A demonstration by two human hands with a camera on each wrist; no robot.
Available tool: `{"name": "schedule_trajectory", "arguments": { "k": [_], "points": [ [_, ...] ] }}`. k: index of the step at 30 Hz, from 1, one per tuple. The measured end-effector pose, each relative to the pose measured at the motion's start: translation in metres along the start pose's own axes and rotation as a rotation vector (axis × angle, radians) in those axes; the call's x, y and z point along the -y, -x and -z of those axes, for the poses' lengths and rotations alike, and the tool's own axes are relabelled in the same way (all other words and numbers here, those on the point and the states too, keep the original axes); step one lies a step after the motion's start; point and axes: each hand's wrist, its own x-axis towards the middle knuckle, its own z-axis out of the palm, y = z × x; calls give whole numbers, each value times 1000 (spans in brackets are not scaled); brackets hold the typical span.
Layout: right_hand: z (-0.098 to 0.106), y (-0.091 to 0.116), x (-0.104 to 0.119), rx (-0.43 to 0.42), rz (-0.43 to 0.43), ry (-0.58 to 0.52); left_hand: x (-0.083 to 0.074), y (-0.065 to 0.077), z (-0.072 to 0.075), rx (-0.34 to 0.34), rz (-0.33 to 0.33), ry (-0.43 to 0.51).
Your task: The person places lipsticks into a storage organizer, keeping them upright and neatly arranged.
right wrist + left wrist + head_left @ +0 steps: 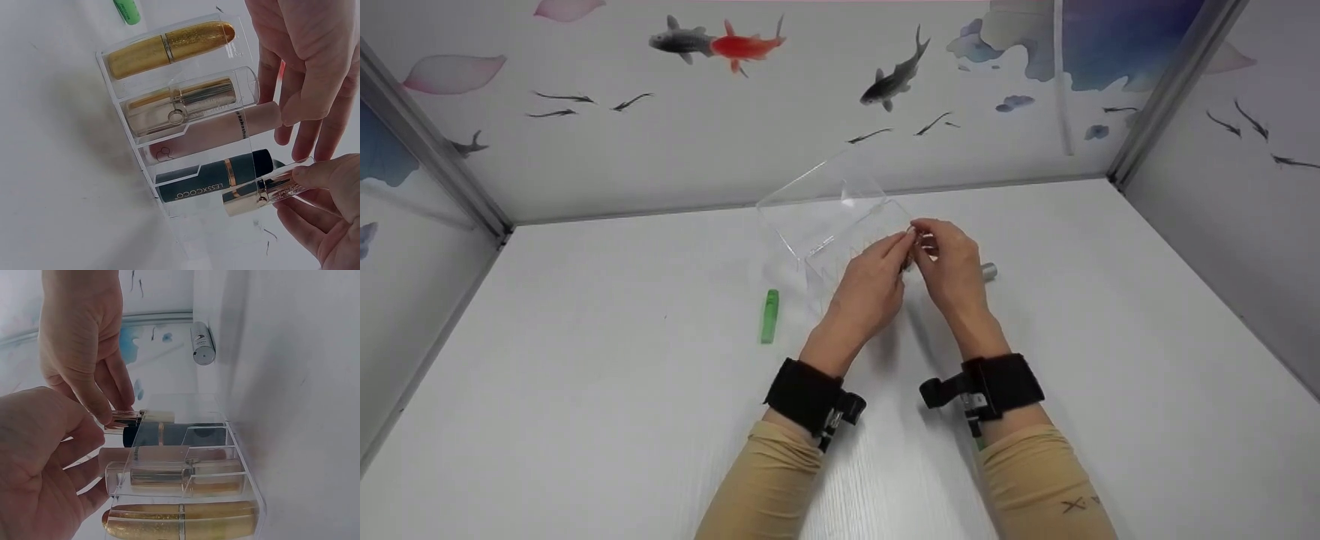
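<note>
A clear plastic organizer box (pixel 829 259) stands on the table, holding several lipstick tubes in separate compartments. My right hand (pixel 952 262) pinches a clear-capped lipstick with a gold base (pixel 239 205), its lower end at the end compartment. Beside it stand a dark teal tube (pixel 197 181), a pink tube (pixel 202 132), a clear-and-gold tube (pixel 163 109) and a gold tube (pixel 140 58). My left hand (pixel 870 289) is at the tube tops, its thumb by the pink tube's end and its fingers loosely bent. No object shows in its grasp.
A transparent lid panel (pixel 810 202) rises at the box's back. A green tube (pixel 769 316) lies left of the box. Beyond the right hand lies a silver cylinder (pixel 988 271). Printed walls (pixel 810 142) enclose the white table (pixel 585 375).
</note>
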Motion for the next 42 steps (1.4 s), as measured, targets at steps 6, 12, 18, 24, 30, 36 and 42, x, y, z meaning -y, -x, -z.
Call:
{"name": "schedule_trajectory", "arguments": {
  "k": [6, 12, 18, 24, 30, 36, 42],
  "points": [
    [-3, 0, -5, -24, 57, 24, 0, 1, -1, 76, 19, -50],
    [-5, 1, -8, -13, 80, 71, -2, 2, -2, 141, 62, -46],
    [-6, 1, -8, -11, 78, 90, -1, 3, -4, 138, 73, -62],
    [-7, 1, -7, 2, 66, 145, -1, 4, -7, 131, 72, -89],
    [-9, 2, -8, 23, 41, 178, -1, 4, -9, 136, 85, -100],
    [-10, 2, -11, 18, 74, 175, -2, 5, -10, 139, 89, -102],
    [-10, 3, -13, 21, 64, 179, -3, 6, -11, 166, 109, -117]
  ]
}}
